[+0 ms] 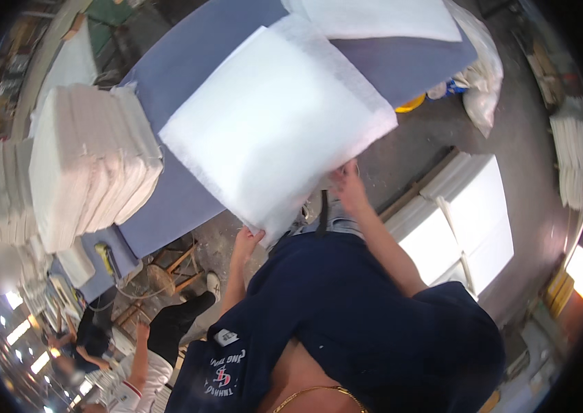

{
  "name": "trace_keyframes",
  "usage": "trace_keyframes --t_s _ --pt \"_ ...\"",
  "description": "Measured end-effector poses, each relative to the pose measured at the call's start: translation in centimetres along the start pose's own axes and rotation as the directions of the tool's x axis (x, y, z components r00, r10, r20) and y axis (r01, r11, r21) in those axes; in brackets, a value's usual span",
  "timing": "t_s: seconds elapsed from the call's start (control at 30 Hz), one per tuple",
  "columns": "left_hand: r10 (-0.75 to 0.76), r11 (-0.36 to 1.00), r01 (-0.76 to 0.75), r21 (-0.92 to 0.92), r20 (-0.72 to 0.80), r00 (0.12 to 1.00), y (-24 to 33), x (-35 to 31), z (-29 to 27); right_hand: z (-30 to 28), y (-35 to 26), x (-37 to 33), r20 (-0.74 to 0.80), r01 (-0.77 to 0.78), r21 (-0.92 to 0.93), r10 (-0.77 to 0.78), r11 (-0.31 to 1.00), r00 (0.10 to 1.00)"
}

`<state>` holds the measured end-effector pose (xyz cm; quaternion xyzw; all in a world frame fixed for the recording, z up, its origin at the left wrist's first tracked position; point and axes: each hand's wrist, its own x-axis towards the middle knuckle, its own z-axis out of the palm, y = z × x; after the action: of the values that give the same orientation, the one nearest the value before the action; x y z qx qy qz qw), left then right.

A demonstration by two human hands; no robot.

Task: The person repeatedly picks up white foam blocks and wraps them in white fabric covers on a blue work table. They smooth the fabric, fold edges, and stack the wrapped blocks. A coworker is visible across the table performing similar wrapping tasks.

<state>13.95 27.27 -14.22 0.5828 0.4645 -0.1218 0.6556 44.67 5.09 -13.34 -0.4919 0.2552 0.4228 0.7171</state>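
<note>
A large white square sheet of soft, felt-like material (274, 113) lies across the table's near side, its near edge hanging over. A thin, slightly see-through layer shows along its far and right edges. At the sheet's near-left corner, my left hand (246, 242) pinches the edge between thumb and fingers. My right hand (348, 184) is closed at the near-right edge; its fingertips are partly hidden by the sheet.
The table (174, 62) has a blue-grey top. More white sheets (381, 17) lie at its far end. Tall stacks of white pads (88, 162) stand at left. A tied white bundle (453, 220) is at right, beyond it a plastic bag (480, 76). Other people work at lower left.
</note>
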Motion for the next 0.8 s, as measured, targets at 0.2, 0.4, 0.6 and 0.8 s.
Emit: trace_keyframes --t_s 0.2,0.4,0.6,0.8 --pt "0.013 0.798 -0.088 0.596 0.128 0.992 5.2 -2.8 -3.3 7.8 5.7 -2.5 -0.227 0.303 0.369 -0.231 0.878 0.946" --pt "0.421 0.478 -0.4 0.782 0.196 0.886 18.4 -3.1 -7.5 4.7 9.7 0.5 -0.566 0.526 0.201 -0.34 0.826 0.751" --pt "0.78 0.052 -0.515 0.855 0.288 0.556 26.3 9.5 -5.5 7.0 11.4 7.5 -0.663 0.471 -0.162 -0.449 0.867 0.6" --pt "0.765 0.102 -0.273 0.957 0.1 0.637 21.3 17.1 -4.3 9.3 12.0 11.2 -0.668 0.404 0.051 -0.27 0.913 0.694"
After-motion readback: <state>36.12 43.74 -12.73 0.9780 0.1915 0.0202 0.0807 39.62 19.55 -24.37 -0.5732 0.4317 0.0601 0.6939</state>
